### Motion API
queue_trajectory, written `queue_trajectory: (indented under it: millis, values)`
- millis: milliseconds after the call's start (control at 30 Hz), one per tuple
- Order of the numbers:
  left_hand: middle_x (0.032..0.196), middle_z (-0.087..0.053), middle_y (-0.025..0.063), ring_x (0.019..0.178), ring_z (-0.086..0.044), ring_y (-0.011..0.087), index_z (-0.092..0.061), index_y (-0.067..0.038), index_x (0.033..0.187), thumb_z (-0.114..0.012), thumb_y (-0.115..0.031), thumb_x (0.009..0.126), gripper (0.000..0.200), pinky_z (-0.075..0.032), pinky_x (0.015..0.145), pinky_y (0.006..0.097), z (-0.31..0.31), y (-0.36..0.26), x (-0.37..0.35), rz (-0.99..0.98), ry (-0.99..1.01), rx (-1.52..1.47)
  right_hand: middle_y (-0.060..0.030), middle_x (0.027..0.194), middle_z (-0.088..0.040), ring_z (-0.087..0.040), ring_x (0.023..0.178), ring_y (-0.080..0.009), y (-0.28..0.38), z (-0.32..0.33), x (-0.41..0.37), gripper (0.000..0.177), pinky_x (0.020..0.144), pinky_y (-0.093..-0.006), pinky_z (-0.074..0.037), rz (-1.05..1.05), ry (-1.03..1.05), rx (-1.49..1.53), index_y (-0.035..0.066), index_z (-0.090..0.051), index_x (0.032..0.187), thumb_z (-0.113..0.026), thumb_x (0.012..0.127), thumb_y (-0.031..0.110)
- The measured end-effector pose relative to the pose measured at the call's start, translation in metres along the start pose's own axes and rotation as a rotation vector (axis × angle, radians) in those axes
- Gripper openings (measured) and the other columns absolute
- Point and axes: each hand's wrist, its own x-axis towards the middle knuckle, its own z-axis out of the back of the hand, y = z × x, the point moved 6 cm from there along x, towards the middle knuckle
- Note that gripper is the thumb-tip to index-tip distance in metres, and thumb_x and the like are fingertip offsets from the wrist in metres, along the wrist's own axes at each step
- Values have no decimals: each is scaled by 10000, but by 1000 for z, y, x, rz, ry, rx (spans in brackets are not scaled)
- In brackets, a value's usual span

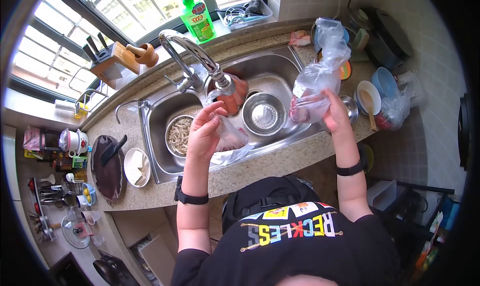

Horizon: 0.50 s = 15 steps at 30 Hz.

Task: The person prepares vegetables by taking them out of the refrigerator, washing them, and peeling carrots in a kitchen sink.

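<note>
My left hand (202,136) is closed on the top of a clear plastic bag (230,135), which hangs over the sink's front edge with something reddish in its lower part. My right hand (337,113) grips a second, larger clear bag (320,78) holding dark red pieces that look like meat, and its loose end reaches up to the right. Between the two hands, a shiny steel bowl (248,115) rests in the right basin of the sink (280,66). In the left basin stands a steel bowl (170,145) full of thin pale pieces.
A chrome faucet (200,51) arches over the sink, with an orange-red object (234,100) behind its spout. To the left lie a dark cutting board (106,173) with a knife (114,150) and a white dish (131,178). Bowls (384,81) and a wooden spoon (369,103) are at right.
</note>
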Motion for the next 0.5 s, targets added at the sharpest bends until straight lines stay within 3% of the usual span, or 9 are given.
queue_trajectory:
  millis: [100, 167, 333, 367, 433, 500]
  values:
    - [953, -562, 31, 831, -497, 68, -550, -1, 1146, -533, 27, 815, 332, -384, 776, 192, 8, 0, 2, -10, 2, 1, -87, 981, -602, -598, 878, -193, -5, -2, -11, 195, 818, -338, -473, 23, -25, -74, 5, -550, 1015, -538, 872, 137]
    - [903, -550, 15, 862, -493, 76, -558, -1, 1131, -533, 22, 821, 311, -371, 797, 196, 3, 6, 6, -31, -5, 69, -67, 946, -616, -601, 855, -163, -12, -12, -21, 191, 794, -320, -475, 26, 5, -281, 17, -560, 1029, -544, 858, 102]
    - [952, -611, 63, 823, -572, 121, -590, -25, 1024, -545, 2, 800, 230, -451, 755, 237, -12, 62, 9, 76, -110, 182, -19, 878, -637, -589, 805, -96, -54, -26, -35, 233, 716, -267, -473, 29, 62, -627, 63, -586, 1046, -549, 819, 27]
    - [911, -612, 83, 821, -593, 159, -585, -7, 1001, -546, 22, 786, 221, -483, 717, 285, -20, 69, 12, 123, -24, 30, -32, 897, -635, -590, 831, -114, -66, -36, -42, 254, 740, -281, -473, -24, 141, -634, 56, -576, 1062, -574, 809, 45]
    - [937, -615, 69, 830, -591, 151, -584, -4, 1013, -534, 28, 782, 238, -479, 741, 277, -36, 73, 14, 109, -20, -26, -46, 915, -632, -590, 858, -131, -86, -50, -53, 282, 763, -295, -473, -84, 227, -646, 50, -566, 1079, -599, 799, 63]
    - [984, -616, 69, 846, -592, 147, -580, 3, 1035, -516, 28, 793, 252, -471, 781, 275, -46, 89, 18, 103, -35, -74, -84, 996, -612, -582, 938, -187, -101, -68, -61, 425, 828, -340, -463, 51, 433, -1058, 35, -515, 1143, -670, 760, 132]
